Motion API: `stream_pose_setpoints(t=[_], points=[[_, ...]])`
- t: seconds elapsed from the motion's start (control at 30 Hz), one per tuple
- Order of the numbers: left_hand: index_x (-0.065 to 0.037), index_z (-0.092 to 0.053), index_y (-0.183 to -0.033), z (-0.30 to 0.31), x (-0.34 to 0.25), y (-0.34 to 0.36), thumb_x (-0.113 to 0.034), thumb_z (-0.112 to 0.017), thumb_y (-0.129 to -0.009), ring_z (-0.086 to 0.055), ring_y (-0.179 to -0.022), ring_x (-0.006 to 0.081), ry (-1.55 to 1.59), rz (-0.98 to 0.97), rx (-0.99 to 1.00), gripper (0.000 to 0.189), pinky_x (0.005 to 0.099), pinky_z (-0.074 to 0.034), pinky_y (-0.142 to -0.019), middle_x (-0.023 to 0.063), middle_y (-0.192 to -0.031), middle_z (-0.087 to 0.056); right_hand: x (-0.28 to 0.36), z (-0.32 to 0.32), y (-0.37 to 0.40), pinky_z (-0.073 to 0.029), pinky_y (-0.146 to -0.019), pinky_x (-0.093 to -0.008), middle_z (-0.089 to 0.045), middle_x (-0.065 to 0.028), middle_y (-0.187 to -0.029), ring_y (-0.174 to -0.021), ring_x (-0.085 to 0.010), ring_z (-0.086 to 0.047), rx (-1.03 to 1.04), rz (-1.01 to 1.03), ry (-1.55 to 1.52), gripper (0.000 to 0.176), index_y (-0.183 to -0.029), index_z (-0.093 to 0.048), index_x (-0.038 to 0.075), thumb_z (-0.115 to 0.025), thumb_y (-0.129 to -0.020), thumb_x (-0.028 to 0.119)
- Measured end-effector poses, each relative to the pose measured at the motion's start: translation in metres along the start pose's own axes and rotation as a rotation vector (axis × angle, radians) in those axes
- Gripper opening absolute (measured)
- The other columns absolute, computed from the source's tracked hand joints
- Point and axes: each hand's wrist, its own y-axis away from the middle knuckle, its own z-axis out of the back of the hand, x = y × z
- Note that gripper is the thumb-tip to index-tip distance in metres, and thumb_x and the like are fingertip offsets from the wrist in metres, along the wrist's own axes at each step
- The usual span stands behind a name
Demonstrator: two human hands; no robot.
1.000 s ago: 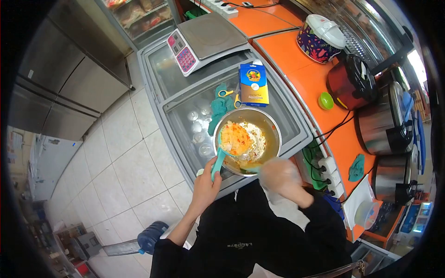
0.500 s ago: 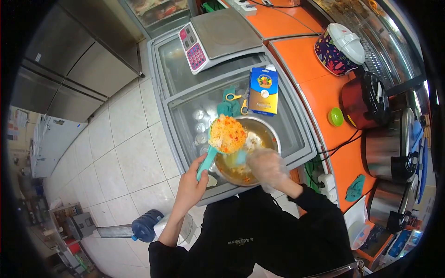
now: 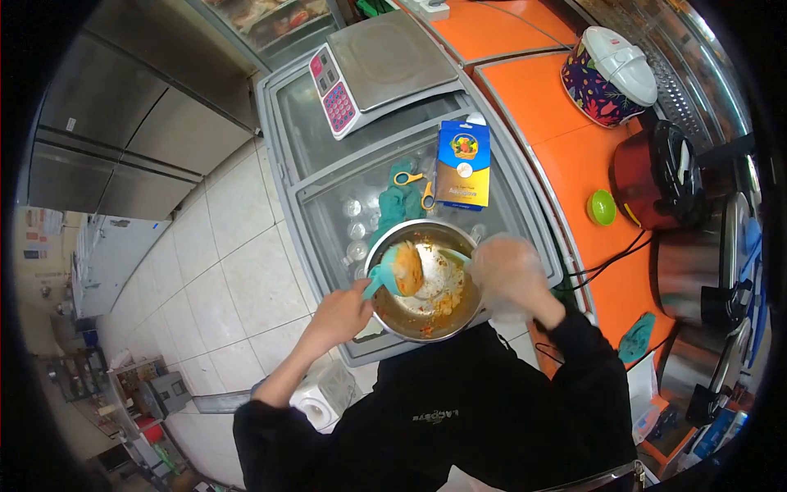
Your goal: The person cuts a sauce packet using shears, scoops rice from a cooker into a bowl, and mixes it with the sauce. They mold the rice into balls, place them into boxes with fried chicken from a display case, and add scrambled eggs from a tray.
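My left hand (image 3: 338, 318) is closed round the handle of a teal scoop (image 3: 385, 275), tilted sideways over the steel bowl (image 3: 469, 318), with orange food that looks like rice (image 3: 407, 269) in its mouth. The bowl has shreds of the orange food and a little liquid on its bottom and wall. At the bowl's right rim, my right hand (image 3: 510, 266), in a clear plastic glove, is blurred by motion. From it a pale green utensil (image 3: 456, 256) reaches into the bowl; its kind does not show clearly.
The bowl stands on a glass-topped chest freezer (image 3: 328, 193). Behind it lie a teal cloth (image 3: 398, 205), yellow-handled scissors (image 3: 427, 195) and a blue-and-yellow box (image 3: 463, 164). A scale (image 3: 385, 70) stands farther back. Rightward, an orange counter (image 3: 566, 176) holds a green cup (image 3: 601, 207) and cookers (image 3: 656, 176).
The scoop has tipped from level and heaped to sideways, lower over the bowl, and holds less food. My right hand has shifted right, towards the rim. The view has moved slightly.
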Motion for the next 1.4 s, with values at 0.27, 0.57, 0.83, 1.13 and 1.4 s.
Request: stream_pose_setpoints(t=[0.27, 0.57, 0.83, 1.13, 1.4], points=[[0.010, -0.046, -0.115, -0.050, -0.029, -0.002, -0.017, -0.052, -0.086, -0.065, -0.082, 0.0432, -0.244, -0.062, 0.301, 0.039, 0.0490, -0.052, -0.074, 0.0252, -0.083, -0.066, 0.061, -0.088, 0.073, -0.048, -0.068, -0.0421, -0.061, -0.0066, -0.076, -0.073, -0.0276, -0.061, -0.144, -0.342, -0.454, 0.012, -0.080, -0.062, 0.016, -0.054, -0.084, 0.023], [0.001, -0.039, -0.131, -0.127, 0.025, 0.033, -0.018, -0.049, -0.089, -0.064, -0.073, 0.0425, 0.234, -0.178, -0.177, 0.047, 0.0506, -0.049, -0.068, 0.0271, -0.076, -0.063, 0.181, -0.108, 0.082, -0.051, -0.061, -0.0401, -0.061, -0.0125, -0.071, -0.068, -0.0298, -0.062, -0.493, -0.449, -0.490, 0.018, -0.094, -0.061, 0.005, -0.049, -0.093, 0.019], [-0.003, -0.046, -0.131, -0.121, 0.041, 0.048, -0.015, -0.048, -0.091, -0.064, -0.089, 0.0362, 0.307, -0.200, -0.268, 0.042, 0.0436, -0.049, -0.078, 0.0247, -0.100, -0.064, 0.148, -0.127, 0.058, -0.049, -0.056, -0.0365, -0.059, -0.0099, -0.067, -0.060, -0.0235, -0.060, -0.765, -0.319, -0.103, 0.018, -0.094, -0.061, 0.006, -0.048, -0.092, 0.019], [-0.002, -0.038, -0.134, -0.077, 0.066, 0.101, -0.017, -0.054, -0.092, -0.061, -0.088, 0.0198, 0.525, -0.093, -0.190, 0.047, 0.0310, -0.051, -0.069, 0.0184, -0.114, -0.059, 0.098, -0.079, 0.092, -0.045, -0.091, -0.0426, -0.063, -0.0102, -0.117, -0.101, -0.0345, -0.058, -0.246, -0.387, -0.811, 0.041, -0.119, -0.060, 0.008, -0.040, -0.098, 0.038], [-0.002, -0.051, -0.120, -0.151, -0.154, 0.135, -0.024, -0.060, -0.087, -0.053, -0.076, 0.0201, 0.126, -0.840, -0.065, 0.040, 0.0354, -0.045, -0.067, 0.0129, -0.099, -0.058, 0.068, -0.186, 0.247, -0.037, -0.107, -0.0420, -0.041, -0.0071, -0.143, -0.127, -0.0276, -0.046, -1.288, 0.119, -2.147, 0.060, -0.142, -0.036, 0.010, -0.060, -0.090, 0.030]])
